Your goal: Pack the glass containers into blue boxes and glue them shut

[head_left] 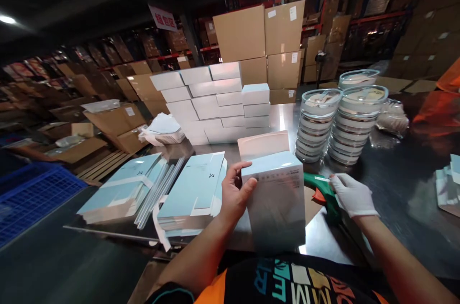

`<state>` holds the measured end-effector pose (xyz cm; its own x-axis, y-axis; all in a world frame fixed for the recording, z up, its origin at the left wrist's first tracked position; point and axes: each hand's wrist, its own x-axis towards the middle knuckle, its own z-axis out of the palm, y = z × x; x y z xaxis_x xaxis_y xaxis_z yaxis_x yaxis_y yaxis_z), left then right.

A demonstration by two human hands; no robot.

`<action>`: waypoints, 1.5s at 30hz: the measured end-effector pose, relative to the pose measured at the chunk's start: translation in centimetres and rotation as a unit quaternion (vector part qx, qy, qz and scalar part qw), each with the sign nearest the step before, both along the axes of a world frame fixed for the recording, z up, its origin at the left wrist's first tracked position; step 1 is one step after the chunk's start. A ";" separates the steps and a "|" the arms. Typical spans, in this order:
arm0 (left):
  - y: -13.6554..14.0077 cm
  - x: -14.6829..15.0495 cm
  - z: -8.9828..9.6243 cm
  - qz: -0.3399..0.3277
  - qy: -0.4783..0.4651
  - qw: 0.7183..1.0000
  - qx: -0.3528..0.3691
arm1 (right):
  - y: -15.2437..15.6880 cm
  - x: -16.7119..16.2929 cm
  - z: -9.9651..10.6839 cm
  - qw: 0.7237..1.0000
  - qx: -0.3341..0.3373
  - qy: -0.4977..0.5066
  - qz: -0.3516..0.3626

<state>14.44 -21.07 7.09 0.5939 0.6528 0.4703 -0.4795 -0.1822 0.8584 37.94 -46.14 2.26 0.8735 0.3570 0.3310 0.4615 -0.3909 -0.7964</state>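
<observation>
My left hand [237, 189], bare, grips an upright light-blue and grey carton [276, 203] by its upper left edge, thumb on the near face and fingers behind. A pale flap [264, 145] stands up behind the carton's top. To the right is a green hot glue gun [328, 194] with an orange trigger, its nose towards the carton. My right hand [354, 195], in a white glove, has its fingers closed at the gun's rear end; the fingertips are partly hidden. Flat light-blue carton blanks [192, 177] lie left of the carton.
A second strapped stack of blanks [124, 186] lies farther left. Stacked white boxes [215, 107] form a wall behind. Tall stacks of round clear containers [318, 124] stand right of the carton on the metal table [406, 198]. A blue crate [32, 203] is at the far left.
</observation>
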 end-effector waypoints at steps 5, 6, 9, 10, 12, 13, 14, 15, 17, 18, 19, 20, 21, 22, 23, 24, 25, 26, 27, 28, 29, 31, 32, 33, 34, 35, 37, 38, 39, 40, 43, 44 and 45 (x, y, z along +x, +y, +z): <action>-1.0 0.9 -0.6 -0.042 -0.016 0.998 0.043 | 4.9 -6.2 6.2 0.929 0.230 0.185 0.224; -1.0 0.9 -0.7 -0.048 -0.011 0.998 0.046 | 5.8 -7.2 7.3 0.921 0.230 0.203 0.242; -0.7 1.1 -1.0 -0.060 0.005 0.997 0.049 | 7.0 -8.8 9.1 0.919 0.217 0.198 0.264; -0.6 1.2 -1.0 -0.055 0.001 0.997 0.056 | 7.0 -8.7 9.2 0.921 0.215 0.179 0.271; -0.3 1.5 -1.1 -0.044 -0.029 0.996 0.071 | 6.4 -8.1 8.8 0.929 0.200 0.124 0.286; -0.3 1.7 -1.1 -0.039 -0.052 0.995 0.074 | 6.0 -7.7 8.5 0.934 0.188 0.094 0.289; -0.2 1.8 -1.1 -0.035 -0.077 0.994 0.075 | 5.6 -7.3 8.1 0.939 0.174 0.064 0.291; -0.1 2.0 -1.1 -0.033 -0.096 0.992 0.080 | 5.2 -6.9 7.8 0.941 0.163 0.033 0.296; 0.1 2.1 -0.9 -0.033 -0.113 0.986 0.121 | 4.5 -6.6 7.2 0.934 0.154 -0.021 0.321; 0.3 2.1 -0.8 -0.037 -0.112 0.981 0.157 | 4.3 -6.7 7.1 0.926 0.156 -0.043 0.340; 0.6 2.0 -0.6 -0.046 -0.111 0.973 0.196 | 4.1 -6.8 7.0 0.916 0.160 -0.064 0.361; 0.8 1.9 -0.4 -0.057 -0.114 0.965 0.229 | 4.0 -7.0 7.1 0.907 0.165 -0.080 0.379; 1.1 1.8 -0.1 -0.071 -0.120 0.957 0.255 | 3.9 -7.2 7.1 0.900 0.170 -0.094 0.391; 1.3 1.7 0.1 -0.082 -0.130 0.950 0.272 | 4.0 -7.4 7.2 0.894 0.174 -0.105 0.399; 1.5 1.6 0.4 -0.089 -0.140 0.944 0.284 | 4.0 -7.5 7.3 0.891 0.177 -0.114 0.403; 1.6 1.6 0.5 -0.090 -0.150 0.940 0.293 | 4.1 -7.6 7.4 0.889 0.178 -0.120 0.404; 1.7 1.5 0.7 -0.088 -0.147 0.938 0.301 | 4.2 -7.6 7.5 0.887 0.180 -0.126 0.405; 1.8 1.5 0.8 -0.083 -0.140 0.937 0.309 | 4.3 -7.5 7.5 0.885 0.182 -0.133 0.407; 1.9 1.4 0.9 -0.076 -0.131 0.937 0.316 | 4.4 -7.4 7.3 0.885 0.182 -0.141 0.405; 1.9 1.3 1.0 -0.070 -0.123 0.936 0.322 | 4.4 -7.3 7.1 0.886 0.179 -0.148 0.402; 2.1 1.2 1.1 -0.068 -0.119 0.934 0.329 | 4.5 -7.2 6.8 0.889 0.174 -0.152 0.396; 2.4 0.9 1.4 -0.078 -0.119 0.927 0.346 | 4.7 -7.1 5.9 0.901 0.159 -0.141 0.378; 2.5 0.7 1.7 -0.088 -0.119 0.922 0.358 | 4.9 -7.1 5.3 0.909 0.150 -0.128 0.366; 2.7 0.5 2.0 -0.102 -0.108 0.915 0.375 | 5.1 -7.2 4.6 0.916 0.143 -0.113 0.357; 2.9 0.2 2.3 -0.113 -0.095 0.905 0.399 | 5.3 -7.3 4.0 0.921 0.135 -0.099 0.353; 3.0 0.0 2.7 -0.120 -0.079 0.893 0.426 | 5.5 -7.4 3.5 0.922 0.128 -0.093 0.354; 3.1 -0.5 3.3 -0.121 -0.042 0.870 0.476 | 5.9 -7.8 2.8 0.918 0.117 -0.099 0.365; 3.2 -0.6 3.5 -0.121 -0.027 0.861 0.494 | 6.0 -8.0 2.7 0.914 0.117 -0.108 0.374; 3.2 -0.8 3.6 -0.119 -0.014 0.856 0.504 | 6.0 -8.1 2.8 0.909 0.115 -0.117 0.383; 3.2 -0.8 3.6 -0.119 -0.006 0.852 0.509 | 6.0 -8.2 3.0 0.906 0.112 -0.126 0.388; 3.5 -1.0 3.4 -0.125 -0.011 0.847 0.517 | 5.7 -8.0 4.0 0.896 0.087 -0.160 0.404; 3.7 -1.0 3.3 -0.126 -0.017 0.847 0.516 | 5.6 -7.9 4.4 0.893 0.076 -0.179 0.405; 4.0 -1.1 3.3 -0.130 -0.021 0.848 0.513 | 5.6 -7.8 4.6 0.890 0.070 -0.203 0.403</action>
<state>13.36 -17.09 10.43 0.6233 -0.2638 0.7361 -0.6441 -0.7071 0.2920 30.09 -40.58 6.91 0.1505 0.7440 0.6510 0.8073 0.2876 -0.5153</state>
